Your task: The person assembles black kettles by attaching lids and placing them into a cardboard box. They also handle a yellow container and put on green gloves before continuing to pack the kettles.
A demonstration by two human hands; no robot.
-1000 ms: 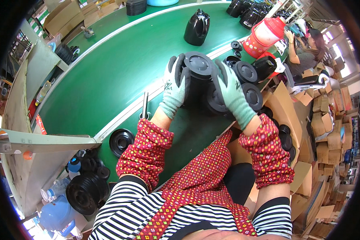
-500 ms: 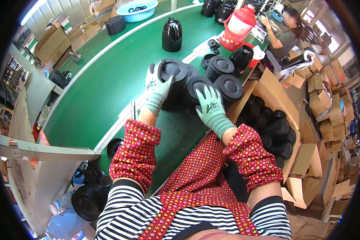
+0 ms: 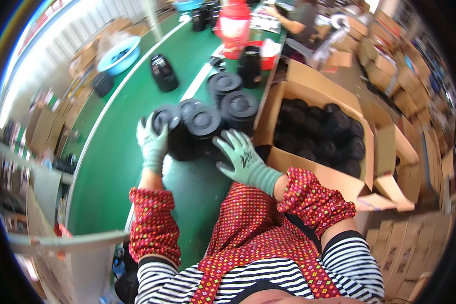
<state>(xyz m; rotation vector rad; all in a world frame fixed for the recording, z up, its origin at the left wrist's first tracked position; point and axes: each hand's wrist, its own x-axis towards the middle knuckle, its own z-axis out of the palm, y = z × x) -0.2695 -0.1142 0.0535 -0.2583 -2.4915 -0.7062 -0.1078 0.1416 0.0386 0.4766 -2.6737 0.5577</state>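
Note:
Several stacks of round black plastic lids with ringed tops stand together on the green work surface (image 3: 106,167). My left hand (image 3: 152,142), in a pale green glove, curls around the side of the leftmost lid stack (image 3: 166,117), its thumb against the near side. In a matching glove, my right hand (image 3: 242,161) has its fingers spread just in front of the middle lid stack (image 3: 202,121); whether the fingertips touch it I cannot tell. Close behind are another lid stack (image 3: 239,105) at the right and a farther one (image 3: 224,82).
To the right an open cardboard box (image 3: 321,172) holds many black rounded parts (image 3: 321,131). Farther off stand a black jug (image 3: 164,73), a red-and-white vacuum flask (image 3: 234,28) and a blue basin (image 3: 119,55). Another person (image 3: 300,23) is at the far end. Cartons lie at the right.
My view has turned to the right, bringing more of the cardboard box in. My right hand has come off the lid stack top toward me; my left hand remains at the left stack.

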